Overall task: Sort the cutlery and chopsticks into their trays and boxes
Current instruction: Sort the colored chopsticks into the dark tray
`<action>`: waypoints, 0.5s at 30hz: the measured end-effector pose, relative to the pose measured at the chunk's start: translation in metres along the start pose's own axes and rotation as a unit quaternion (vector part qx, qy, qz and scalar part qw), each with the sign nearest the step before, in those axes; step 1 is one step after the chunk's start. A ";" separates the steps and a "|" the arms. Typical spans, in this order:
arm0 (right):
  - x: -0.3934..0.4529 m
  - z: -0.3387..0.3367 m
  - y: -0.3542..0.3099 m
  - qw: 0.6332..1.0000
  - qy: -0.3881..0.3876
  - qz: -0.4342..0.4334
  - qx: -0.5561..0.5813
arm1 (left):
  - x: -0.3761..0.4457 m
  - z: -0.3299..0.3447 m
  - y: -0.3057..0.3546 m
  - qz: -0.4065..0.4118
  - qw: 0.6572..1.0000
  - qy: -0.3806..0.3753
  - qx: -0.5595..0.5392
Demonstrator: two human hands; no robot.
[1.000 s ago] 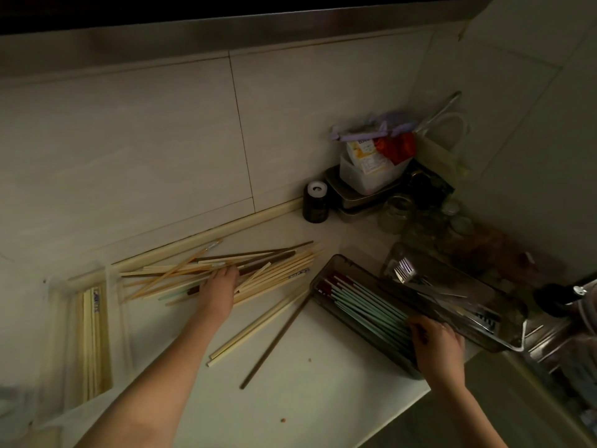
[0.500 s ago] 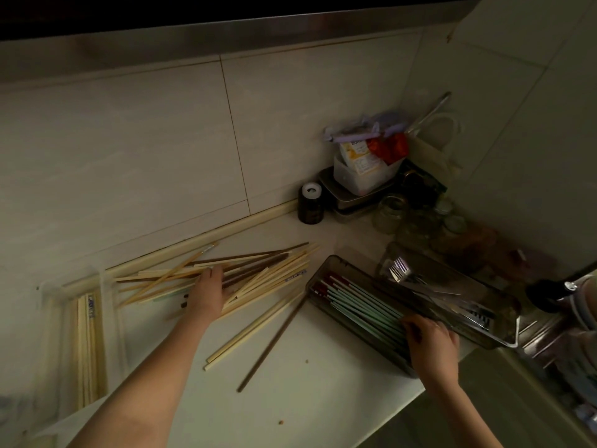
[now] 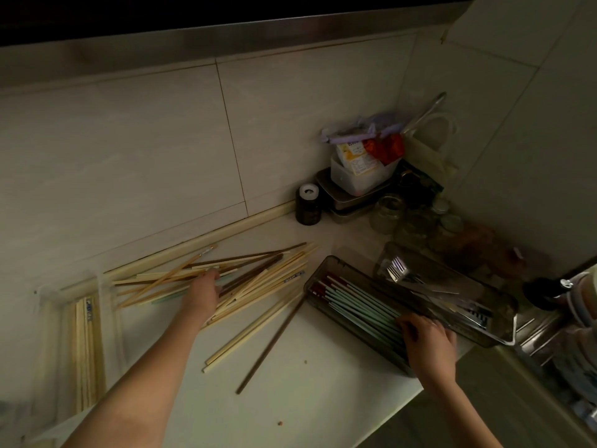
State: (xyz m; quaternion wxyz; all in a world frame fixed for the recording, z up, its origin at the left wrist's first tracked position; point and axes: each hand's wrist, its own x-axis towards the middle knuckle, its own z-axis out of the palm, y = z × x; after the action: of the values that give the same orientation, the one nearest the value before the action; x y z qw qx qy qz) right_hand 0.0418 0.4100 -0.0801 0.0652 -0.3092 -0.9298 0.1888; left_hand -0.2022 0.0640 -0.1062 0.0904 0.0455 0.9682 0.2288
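Observation:
A loose pile of pale and brown chopsticks (image 3: pixel 258 273) lies on the white counter (image 3: pixel 307 399). My left hand (image 3: pixel 203 295) rests on the pile's left part, fingers stretched over the sticks. Two pale chopsticks (image 3: pixel 255 331) and a dark brown chopstick (image 3: pixel 274 341) lie apart, nearer to me. A dark box (image 3: pixel 318 270) holds green chopsticks with red ends (image 3: pixel 355 305). My right hand (image 3: pixel 426 344) sits at its near end, fingers curled over the stick ends. Behind it a clear tray (image 3: pixel 504 331) holds forks (image 3: pixel 397 270). A clear box (image 3: pixel 48 318) at the left holds pale chopsticks (image 3: pixel 87 344).
The tiled wall runs behind the pile. In the corner stand a dark jar (image 3: pixel 308 205), a white container with packets (image 3: pixel 361 169) on a metal tin, and several glass jars (image 3: pixel 413 218). The counter edge falls off at bottom right, beside a metal rack (image 3: pixel 549 331).
My left hand has slid slightly left across the pile. My right hand stays at the near end of the dark box. The view has shifted a little.

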 end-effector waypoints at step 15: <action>0.000 0.000 0.000 1.000 0.002 -0.001 -0.007 | -0.008 -0.005 -0.019 -0.006 0.994 0.005 0.106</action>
State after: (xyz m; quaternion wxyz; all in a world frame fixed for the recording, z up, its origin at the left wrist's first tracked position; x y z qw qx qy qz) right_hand 0.0422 0.4099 -0.0800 0.0654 -0.3087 -0.9313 0.1818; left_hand -0.1962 0.0438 -0.1094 0.0813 0.0482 0.9878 0.1241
